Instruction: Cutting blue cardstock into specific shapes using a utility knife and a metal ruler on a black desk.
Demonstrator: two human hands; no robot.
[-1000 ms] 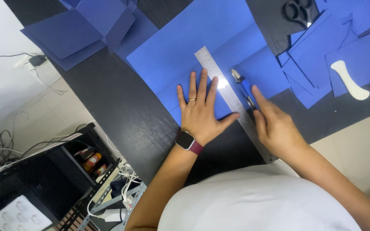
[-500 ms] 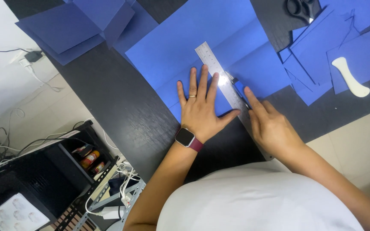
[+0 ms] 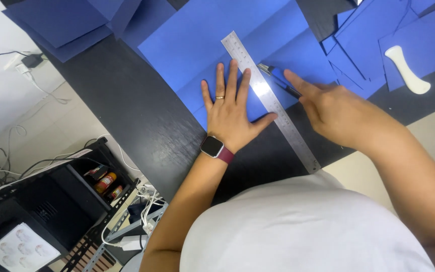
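My left hand (image 3: 232, 108) lies flat, fingers spread, on a large blue paper sheet (image 3: 217, 35) and presses down a long metal ruler (image 3: 268, 98) that runs diagonally across the sheet. My right hand (image 3: 336, 111) grips a blue utility knife (image 3: 278, 79), its tip against the ruler's right edge, with the index finger stretched along its back. A watch with a dark red strap sits on my left wrist.
The black table (image 3: 127, 116) holds more blue sheets at top left (image 3: 66, 20) and cut blue pieces at right (image 3: 378, 40), with a white bone folder (image 3: 407, 69) on them. Left of the table stand a black cart (image 3: 51, 201) and cables on the floor.
The view has shifted and moved closer. My right hand with the knife has slid toward me along the ruler's edge. My left hand keeps holding the ruler down.
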